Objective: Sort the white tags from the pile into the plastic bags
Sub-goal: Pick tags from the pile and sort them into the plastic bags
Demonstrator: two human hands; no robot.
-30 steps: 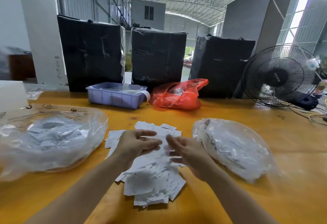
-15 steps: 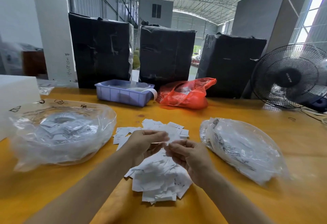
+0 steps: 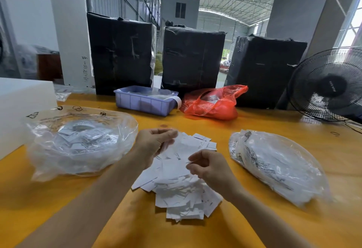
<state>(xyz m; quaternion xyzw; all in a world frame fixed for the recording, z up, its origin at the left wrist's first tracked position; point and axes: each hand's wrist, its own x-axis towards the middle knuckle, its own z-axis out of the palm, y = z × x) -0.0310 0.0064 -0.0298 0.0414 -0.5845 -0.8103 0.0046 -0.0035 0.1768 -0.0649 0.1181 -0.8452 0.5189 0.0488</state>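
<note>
A pile of white tags (image 3: 176,191) lies on the yellow table in front of me. My left hand (image 3: 156,142) hovers over the pile's far left part, its fingers curled and pinching a blurred white tag. My right hand (image 3: 209,167) is above the pile's right side, thumb and forefinger pinched on a thin white tag seen edge-on. A clear plastic bag (image 3: 78,144) with tags in it, mouth open, sits at the left. A second clear plastic bag (image 3: 278,165) holding tags lies at the right.
A purple plastic bin (image 3: 143,103) and a red plastic bag (image 3: 213,103) stand behind the pile. Three black-wrapped bales (image 3: 192,60) line the table's far edge. A black fan (image 3: 329,85) is at the far right and a white box (image 3: 21,106) at the left.
My hands were pinched together over the pile and have come apart. The left hand has moved up and left towards the left bag, while the right hand stays above the pile.
</note>
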